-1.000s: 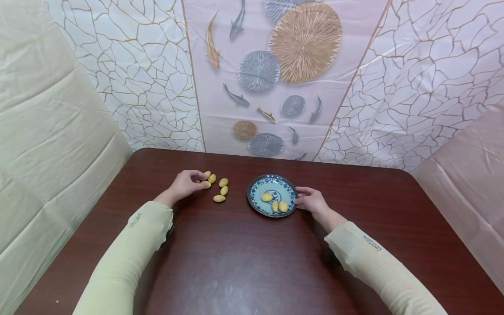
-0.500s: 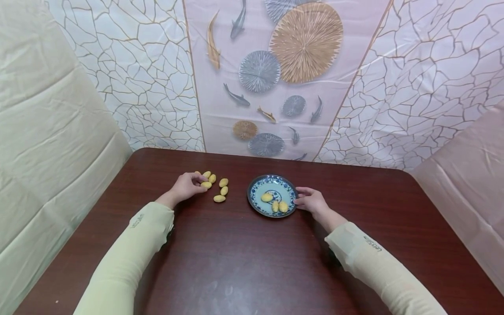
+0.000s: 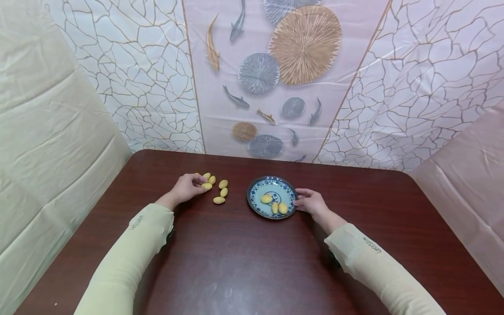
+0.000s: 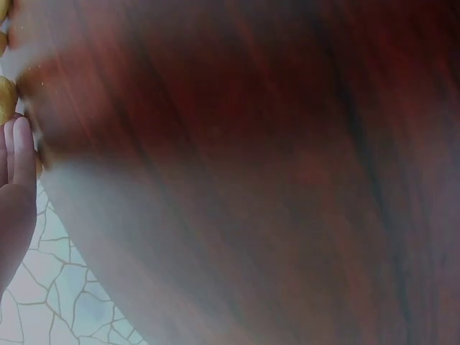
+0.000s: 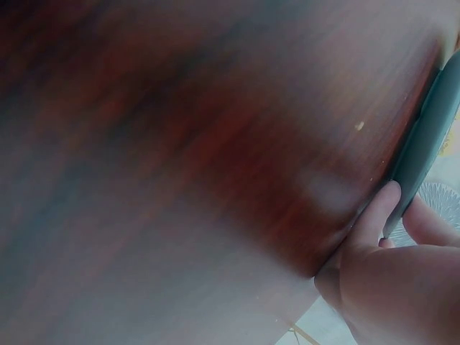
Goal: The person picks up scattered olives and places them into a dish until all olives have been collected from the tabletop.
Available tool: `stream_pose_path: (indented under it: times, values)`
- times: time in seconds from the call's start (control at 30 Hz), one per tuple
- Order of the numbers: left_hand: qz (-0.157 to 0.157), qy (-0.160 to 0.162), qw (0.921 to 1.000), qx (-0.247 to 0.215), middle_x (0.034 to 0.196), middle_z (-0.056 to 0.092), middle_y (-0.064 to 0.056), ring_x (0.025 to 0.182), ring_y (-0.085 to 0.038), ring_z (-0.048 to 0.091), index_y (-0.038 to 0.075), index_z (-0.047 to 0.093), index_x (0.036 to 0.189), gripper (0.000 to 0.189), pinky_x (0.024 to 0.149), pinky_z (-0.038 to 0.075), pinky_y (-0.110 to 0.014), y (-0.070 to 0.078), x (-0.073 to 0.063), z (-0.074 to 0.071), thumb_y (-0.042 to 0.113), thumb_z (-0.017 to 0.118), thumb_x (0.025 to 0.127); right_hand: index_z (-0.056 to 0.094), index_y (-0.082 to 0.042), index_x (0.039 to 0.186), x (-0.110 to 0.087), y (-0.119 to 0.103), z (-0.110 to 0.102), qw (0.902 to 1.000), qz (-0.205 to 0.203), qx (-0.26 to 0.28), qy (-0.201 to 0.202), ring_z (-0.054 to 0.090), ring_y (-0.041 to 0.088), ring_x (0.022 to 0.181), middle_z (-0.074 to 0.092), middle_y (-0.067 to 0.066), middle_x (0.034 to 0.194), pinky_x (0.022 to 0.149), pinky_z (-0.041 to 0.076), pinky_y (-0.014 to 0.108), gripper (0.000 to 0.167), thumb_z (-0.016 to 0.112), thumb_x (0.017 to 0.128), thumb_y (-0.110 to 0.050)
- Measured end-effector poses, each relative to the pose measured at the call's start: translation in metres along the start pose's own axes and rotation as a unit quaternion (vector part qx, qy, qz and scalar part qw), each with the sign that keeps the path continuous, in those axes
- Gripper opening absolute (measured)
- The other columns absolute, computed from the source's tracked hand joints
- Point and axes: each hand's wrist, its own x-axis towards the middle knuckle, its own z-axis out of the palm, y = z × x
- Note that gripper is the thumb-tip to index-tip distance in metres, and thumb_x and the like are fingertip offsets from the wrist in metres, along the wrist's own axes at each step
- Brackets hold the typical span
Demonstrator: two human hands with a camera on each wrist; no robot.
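Observation:
My left hand point(image 3: 187, 187) is at a loose group of small yellow ovals that look like little potatoes. Thumb and fingers pinch one yellow oval point(image 3: 206, 186), and in the left wrist view the fingertips meet a yellow oval point(image 4: 7, 99) at the left edge. Just beyond lie a yellow oval point(image 3: 212, 180) and another, partly behind the fingers. My right hand point(image 3: 312, 202) grips the right rim of a round blue-and-white plate point(image 3: 257, 209), thumb and fingers on either side of the dark edge point(image 5: 424, 136). Several yellow ovals point(image 3: 266, 199) lie on the plate.
Between the left hand and the plate, a short row of yellow ovals point(image 3: 223, 192) lies on the dark red-brown wooden table point(image 3: 236, 262). A patterned cloth point(image 3: 260, 131) hangs behind the table's far edge, with pale cloth point(image 3: 47, 153) at the left.
My left hand has shifted slightly, showing more of the oval at its fingertips and a bit of another behind the fingers. The right hand and plate stay put.

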Motion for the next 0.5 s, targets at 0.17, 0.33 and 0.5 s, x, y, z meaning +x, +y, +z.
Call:
stream_pose_path:
  times: [0.17,0.33,0.5]
  values:
    - [0.005,0.002,0.9999,-0.01,0.097,0.066,-0.014,0.084,-0.02,0.058,0.0,0.067,0.101,0.023,0.073,0.046,-0.023,0.002,0.0,-0.002,0.012,0.069,0.082,0.041,0.0,0.139,-0.002,0.0,-0.001,1.0,0.003,0.008,-0.001,0.056,0.01,0.083,0.047,0.017,0.121,0.076,0.054,0.024,0.054,0.057,0.087,0.005]
    - [0.013,0.009,0.9998,-0.012,0.101,0.066,-0.016,0.087,-0.021,0.059,-0.001,0.067,0.105,0.025,0.075,0.046,-0.025,0.007,0.0,-0.007,0.01,0.068,0.082,0.041,0.0,0.138,-0.002,0.0,-0.001,0.9999,0.003,0.01,-0.002,0.056,0.011,0.082,0.047,0.019,0.121,0.077,0.054,0.025,0.054,0.058,0.087,0.004]
    - [0.015,0.012,0.9997,-0.016,0.1,0.067,-0.015,0.087,-0.021,0.058,0.001,0.067,0.107,0.026,0.072,0.045,-0.023,0.015,0.003,-0.012,0.013,0.068,0.084,0.042,0.0,0.138,-0.002,-0.001,-0.001,1.0,0.004,0.008,-0.002,0.056,0.011,0.082,0.046,0.019,0.122,0.076,0.054,0.024,0.054,0.058,0.087,0.004]
